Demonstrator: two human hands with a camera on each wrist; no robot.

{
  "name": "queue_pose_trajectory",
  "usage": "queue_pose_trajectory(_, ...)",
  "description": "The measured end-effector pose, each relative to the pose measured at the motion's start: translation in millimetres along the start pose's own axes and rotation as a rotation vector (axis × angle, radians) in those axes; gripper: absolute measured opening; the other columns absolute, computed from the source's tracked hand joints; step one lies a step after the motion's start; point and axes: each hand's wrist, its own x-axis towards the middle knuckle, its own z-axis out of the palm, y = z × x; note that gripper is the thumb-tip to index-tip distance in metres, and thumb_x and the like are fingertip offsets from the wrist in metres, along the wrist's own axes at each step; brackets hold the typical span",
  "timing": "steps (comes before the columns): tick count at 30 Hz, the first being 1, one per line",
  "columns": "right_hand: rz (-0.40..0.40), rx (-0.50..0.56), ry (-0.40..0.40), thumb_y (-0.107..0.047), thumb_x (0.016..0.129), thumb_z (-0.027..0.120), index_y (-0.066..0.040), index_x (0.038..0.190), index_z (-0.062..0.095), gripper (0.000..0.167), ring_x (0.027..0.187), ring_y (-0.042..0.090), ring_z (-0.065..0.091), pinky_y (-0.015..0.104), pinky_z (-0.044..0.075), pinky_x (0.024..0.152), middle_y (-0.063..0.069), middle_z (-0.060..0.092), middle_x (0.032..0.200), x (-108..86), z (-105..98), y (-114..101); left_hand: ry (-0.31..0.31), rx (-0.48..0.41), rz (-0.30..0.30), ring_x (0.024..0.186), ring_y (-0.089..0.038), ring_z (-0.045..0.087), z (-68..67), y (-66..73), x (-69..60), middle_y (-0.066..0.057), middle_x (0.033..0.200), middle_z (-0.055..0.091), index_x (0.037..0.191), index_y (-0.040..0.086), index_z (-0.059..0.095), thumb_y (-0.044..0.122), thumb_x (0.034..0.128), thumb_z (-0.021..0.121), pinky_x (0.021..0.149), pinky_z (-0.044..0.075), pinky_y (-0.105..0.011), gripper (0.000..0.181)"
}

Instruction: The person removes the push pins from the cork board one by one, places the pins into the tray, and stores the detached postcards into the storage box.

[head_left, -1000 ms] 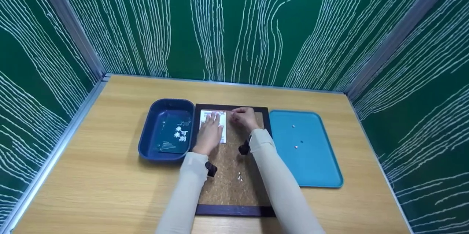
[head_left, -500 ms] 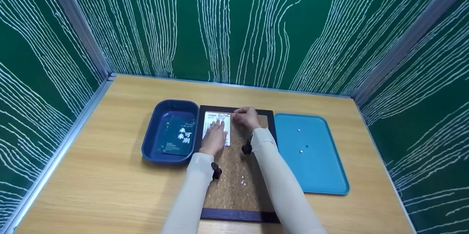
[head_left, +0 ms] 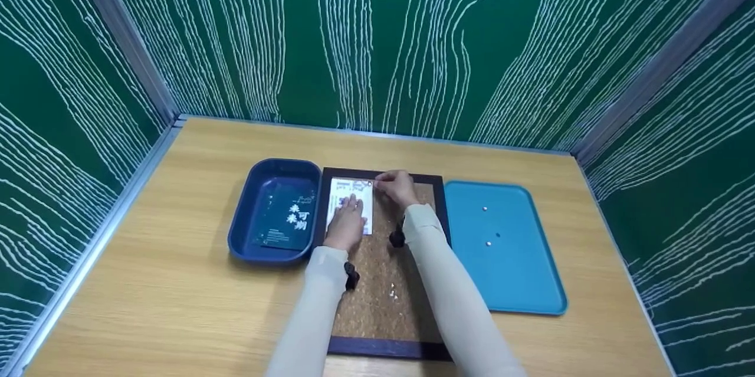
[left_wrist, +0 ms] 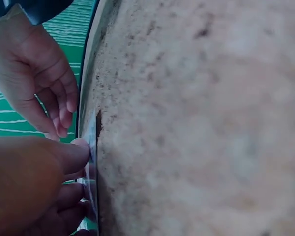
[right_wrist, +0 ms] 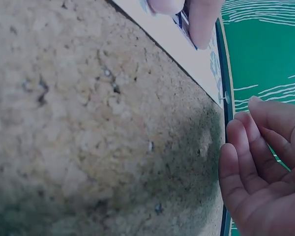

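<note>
A white printed card (head_left: 335, 188) lies on the upper left of a dark-framed cork board (head_left: 377, 312). My left hand (head_left: 346, 226) rests on the card's lower part, its fingers extended; in the left wrist view its fingertips touch the card. A small pushpin (right_wrist: 226, 97) stands in the card's upper right corner. Just right of that pin is my right hand (head_left: 398, 188), with bent fingers and nothing visible between them. In the right wrist view those fingers are apart from the pin. Several small clear pieces (head_left: 393, 292), too small to identify, lie lower on the board.
Left of the board stands a deep navy tray (head_left: 239, 229) holding a dark green card (head_left: 277, 220) with white characters. On the right is a flat blue tray (head_left: 525, 282) with a few tiny pieces (head_left: 488, 243). Green walls with white lines (head_left: 377, 41) enclose the table.
My left hand has slid down the card, uncovering more of its top. My right hand stays near the pinned corner. The view has shifted slightly.
</note>
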Motion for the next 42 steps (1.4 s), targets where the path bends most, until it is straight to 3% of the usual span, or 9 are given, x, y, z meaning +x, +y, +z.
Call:
queue_pose_trajectory(11, -0.018, -0.04, -0.027, -0.008, 0.09, 0.064, -0.005, 0.102, 0.072, 0.015, 0.082, 0.02, 0.065, 0.027, 0.054, 0.069, 0.011, 0.072, 0.101, 10.0, 10, -1, -0.005, -0.04, -0.036, 0.148, -0.03, 0.017, 3.2, -4.6, -0.4, -0.015, 0.158, 0.024, 0.148, 0.002, 0.034, 0.021, 0.1023, 0.043, 0.122, 0.017, -0.044, 0.05)
queue_pose_trajectory(23, -0.089, -0.107, -0.021, -0.008, 0.088, 0.067, -0.004, 0.097, 0.074, 0.012, 0.066, 0.015, 0.059, 0.023, 0.047, 0.056, 0.01, 0.071, 0.089, 14.4, 16, 3, 0.022, -0.037, -0.024, 0.146, -0.033, 0.023, 2.8, -1.1, -2.4, -0.018, 0.155, 0.029, 0.144, -0.001, 0.04, 0.018, 0.101, 0.046, 0.12, 0.023, -0.048, 0.048)
queue_pose_trajectory(31, -0.084, -0.135, -0.031, -0.006, 0.089, 0.065, -0.005, 0.099, 0.074, 0.014, 0.077, 0.018, 0.063, 0.027, 0.053, 0.066, 0.01, 0.072, 0.095, 18.1, 20, 7, -0.012, -0.046, -0.035, 0.147, -0.032, 0.02, 3.9, -0.7, -1.4, -0.017, 0.157, 0.026, 0.146, 0.0, 0.037, 0.02, 0.1017, 0.045, 0.121, 0.02, -0.046, 0.049)
queue_pose_trajectory(37, -0.148, -0.169, -0.01, -0.002, 0.087, 0.065, -0.004, 0.098, 0.075, 0.015, 0.083, 0.021, 0.065, 0.031, 0.056, 0.074, 0.011, 0.073, 0.098, 20.5, 21, 11, -0.031, -0.049, -0.038, 0.148, -0.03, 0.017, 4.2, 0.0, 0.1, -0.015, 0.158, 0.023, 0.148, 0.002, 0.034, 0.021, 0.1027, 0.043, 0.121, 0.019, -0.044, 0.05)
queue_pose_trajectory(42, -0.179, -0.182, 0.01, -0.001, 0.087, 0.065, -0.004, 0.096, 0.075, 0.014, 0.082, 0.021, 0.064, 0.031, 0.055, 0.072, 0.011, 0.073, 0.095, 22.1, 22, 12, -0.015, -0.046, -0.027, 0.148, -0.032, 0.019, 3.7, -0.4, 0.5, -0.016, 0.157, 0.025, 0.147, 0.0, 0.036, 0.019, 0.1022, 0.044, 0.121, 0.02, -0.046, 0.049)
